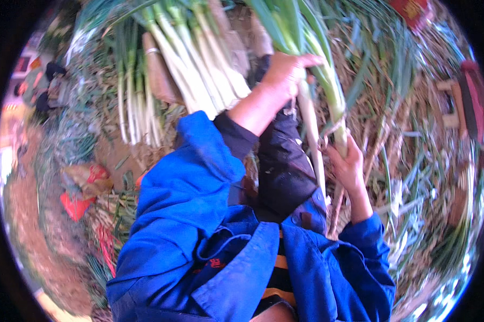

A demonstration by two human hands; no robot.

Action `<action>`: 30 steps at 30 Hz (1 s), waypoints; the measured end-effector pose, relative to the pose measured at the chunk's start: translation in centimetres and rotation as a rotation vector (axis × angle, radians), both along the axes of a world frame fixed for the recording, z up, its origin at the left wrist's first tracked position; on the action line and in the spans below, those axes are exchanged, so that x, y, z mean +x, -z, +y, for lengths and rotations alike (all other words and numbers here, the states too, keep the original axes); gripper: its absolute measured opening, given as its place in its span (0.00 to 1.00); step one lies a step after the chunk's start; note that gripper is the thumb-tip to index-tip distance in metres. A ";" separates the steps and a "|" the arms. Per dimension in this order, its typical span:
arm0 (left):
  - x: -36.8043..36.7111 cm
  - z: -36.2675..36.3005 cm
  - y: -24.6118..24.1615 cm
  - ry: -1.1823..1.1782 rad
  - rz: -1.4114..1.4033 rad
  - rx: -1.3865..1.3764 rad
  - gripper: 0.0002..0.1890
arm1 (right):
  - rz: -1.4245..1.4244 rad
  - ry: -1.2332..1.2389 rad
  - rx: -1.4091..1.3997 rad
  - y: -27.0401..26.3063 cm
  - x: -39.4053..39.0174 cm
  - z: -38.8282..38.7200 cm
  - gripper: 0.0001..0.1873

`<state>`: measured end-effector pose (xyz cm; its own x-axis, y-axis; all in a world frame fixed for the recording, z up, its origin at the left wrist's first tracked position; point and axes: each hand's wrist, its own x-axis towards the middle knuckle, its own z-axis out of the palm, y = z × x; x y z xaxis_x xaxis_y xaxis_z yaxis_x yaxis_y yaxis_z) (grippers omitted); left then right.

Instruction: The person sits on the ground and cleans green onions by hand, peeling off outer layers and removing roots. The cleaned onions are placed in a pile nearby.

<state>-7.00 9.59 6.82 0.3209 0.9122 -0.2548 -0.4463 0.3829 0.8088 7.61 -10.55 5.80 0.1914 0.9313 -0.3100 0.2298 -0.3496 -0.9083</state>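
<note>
My left hand (284, 74) is closed around a Welsh onion stalk (311, 120), whose white shank hangs down beside my dark trouser leg. Its thumb reaches toward a second, thicker onion stalk (333, 90) with broad green leaves. Lower down, my right hand (347, 163) grips the white base of that second stalk, where a loose strip of skin (332, 128) curls off it. Left of my leg lies a bundle of clean white onions (199, 68), next to a wooden piece (159, 68). A thinner onion bunch (137, 100) lies further left.
Untrimmed onions with dry leaves (386, 96) spread along the right. Leaf scraps (410, 193) litter the ground. Red plastic (77, 206) and red strings (106, 245) lie at left. Another person (34, 86) sits far left. Another onion bunch (457, 237) lies far right.
</note>
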 end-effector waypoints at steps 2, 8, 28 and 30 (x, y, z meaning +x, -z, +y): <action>0.6 0.4 -0.5 0.036 0.053 -0.007 0.18 | -0.022 -0.023 0.018 -0.7 0.8 0.6 0.14; 1.8 -0.9 0.0 -0.040 0.069 0.098 0.18 | -0.071 0.039 0.108 -2.3 1.8 4.8 0.13; 0.6 -1.8 -1.5 -0.057 0.042 0.050 0.16 | 0.681 0.019 -0.066 -0.1 3.3 8.5 0.13; 1.1 -1.9 -1.2 -0.055 0.018 0.043 0.16 | 0.685 0.084 -0.026 -0.2 3.2 8.0 0.12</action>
